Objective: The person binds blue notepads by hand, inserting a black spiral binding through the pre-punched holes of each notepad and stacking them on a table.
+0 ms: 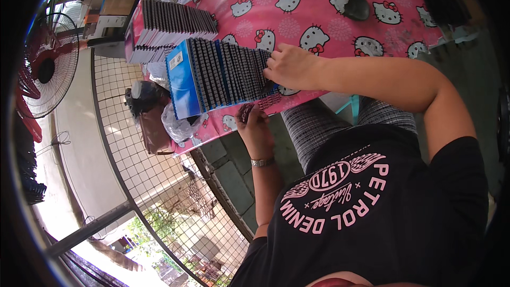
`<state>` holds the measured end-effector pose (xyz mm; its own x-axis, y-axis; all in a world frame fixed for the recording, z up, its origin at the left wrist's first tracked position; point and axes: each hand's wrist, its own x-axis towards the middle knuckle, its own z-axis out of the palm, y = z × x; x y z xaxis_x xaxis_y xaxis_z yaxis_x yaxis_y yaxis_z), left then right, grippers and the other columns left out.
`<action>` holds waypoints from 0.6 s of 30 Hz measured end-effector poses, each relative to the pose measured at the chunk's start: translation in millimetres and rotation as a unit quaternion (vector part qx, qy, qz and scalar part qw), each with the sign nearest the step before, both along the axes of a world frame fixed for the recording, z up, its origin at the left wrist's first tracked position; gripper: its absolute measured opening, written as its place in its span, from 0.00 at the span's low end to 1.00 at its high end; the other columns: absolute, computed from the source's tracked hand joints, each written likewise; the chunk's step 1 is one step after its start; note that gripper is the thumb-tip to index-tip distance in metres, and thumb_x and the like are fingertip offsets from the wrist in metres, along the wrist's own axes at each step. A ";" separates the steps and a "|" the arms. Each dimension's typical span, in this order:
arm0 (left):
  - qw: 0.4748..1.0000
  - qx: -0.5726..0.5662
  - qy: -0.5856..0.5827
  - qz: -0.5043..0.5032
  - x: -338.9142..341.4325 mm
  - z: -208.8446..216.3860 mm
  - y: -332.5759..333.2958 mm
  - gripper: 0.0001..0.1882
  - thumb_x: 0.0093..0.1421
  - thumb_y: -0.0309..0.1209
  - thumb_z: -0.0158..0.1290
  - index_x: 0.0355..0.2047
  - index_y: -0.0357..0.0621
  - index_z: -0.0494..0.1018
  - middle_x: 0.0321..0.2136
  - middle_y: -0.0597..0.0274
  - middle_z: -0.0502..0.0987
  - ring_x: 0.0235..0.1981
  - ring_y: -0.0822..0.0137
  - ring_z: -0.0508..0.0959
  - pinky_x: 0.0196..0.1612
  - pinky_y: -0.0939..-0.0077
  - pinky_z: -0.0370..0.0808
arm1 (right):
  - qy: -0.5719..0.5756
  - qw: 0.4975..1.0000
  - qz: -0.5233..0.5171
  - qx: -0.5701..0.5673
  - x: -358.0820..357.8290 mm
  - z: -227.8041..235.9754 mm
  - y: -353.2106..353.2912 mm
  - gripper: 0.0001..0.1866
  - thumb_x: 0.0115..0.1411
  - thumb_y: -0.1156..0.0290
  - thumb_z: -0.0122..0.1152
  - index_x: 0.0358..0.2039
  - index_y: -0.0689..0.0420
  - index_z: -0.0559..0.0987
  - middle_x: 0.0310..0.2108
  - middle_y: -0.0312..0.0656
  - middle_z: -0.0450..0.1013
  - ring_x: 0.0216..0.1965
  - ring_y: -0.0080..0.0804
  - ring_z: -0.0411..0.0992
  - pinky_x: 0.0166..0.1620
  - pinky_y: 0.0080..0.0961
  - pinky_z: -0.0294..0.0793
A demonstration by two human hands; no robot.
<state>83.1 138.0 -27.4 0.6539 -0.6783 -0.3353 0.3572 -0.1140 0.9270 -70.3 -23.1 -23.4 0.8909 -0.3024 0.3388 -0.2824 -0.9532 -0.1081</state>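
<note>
A long row of spiral-bound notebooks (229, 69) stands on the table, black coils up, with a blue cover at its left end. My right hand (293, 67) is at the row's right end, its fingers curled down on the last notebook. Below the row, by the table's near edge, my left hand (256, 129) is closed around a small dark, ridged bundle (245, 112). What that bundle is, I cannot make out. The left wrist wears a metal watch (262, 162).
Behind the row is another stack of spiral notebooks (172, 24). A pink patterned tablecloth (340, 37) covers the table, with a dark green rounded object (356, 7) on it. Plastic bags (178, 125) and a brown bag (155, 134) sit at the left edge. A fan (50, 66) stands beyond.
</note>
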 end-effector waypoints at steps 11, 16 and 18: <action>1.000 0.012 0.006 -0.008 1.5 -16.7 -1.4 0.11 0.58 0.18 0.56 0.40 0.41 0.69 0.28 0.61 0.77 0.24 0.71 0.76 0.25 0.77 0.70 | 0.101 0.993 -0.006 0.065 15.5 -4.0 8.1 0.08 0.57 0.67 0.52 0.29 0.51 0.80 0.26 0.34 0.76 0.35 0.33 0.76 0.45 0.32 0.72; 0.997 -0.019 0.072 -0.005 11.3 -19.3 2.7 0.15 0.58 0.19 0.57 0.43 0.40 0.66 0.28 0.61 0.77 0.25 0.70 0.76 0.27 0.77 0.71 | -0.069 0.995 -0.016 -0.077 1.8 -18.2 1.0 0.08 0.57 0.67 0.53 0.29 0.51 0.80 0.26 0.34 0.76 0.34 0.33 0.76 0.44 0.31 0.72; 0.997 0.000 0.079 -0.023 6.6 -18.5 0.4 0.16 0.59 0.20 0.58 0.44 0.40 0.65 0.28 0.61 0.77 0.25 0.70 0.76 0.28 0.77 0.71 | -0.050 0.996 -0.003 -0.077 6.4 -19.4 4.6 0.07 0.57 0.67 0.53 0.29 0.51 0.80 0.26 0.34 0.76 0.35 0.33 0.76 0.44 0.32 0.72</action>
<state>89.7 138.4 -45.9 0.5611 -0.7061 -0.4319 0.4928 -0.1343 0.8597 -63.9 -18.5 -42.8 0.8483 -0.2451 0.4694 -0.2837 -0.9588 0.0121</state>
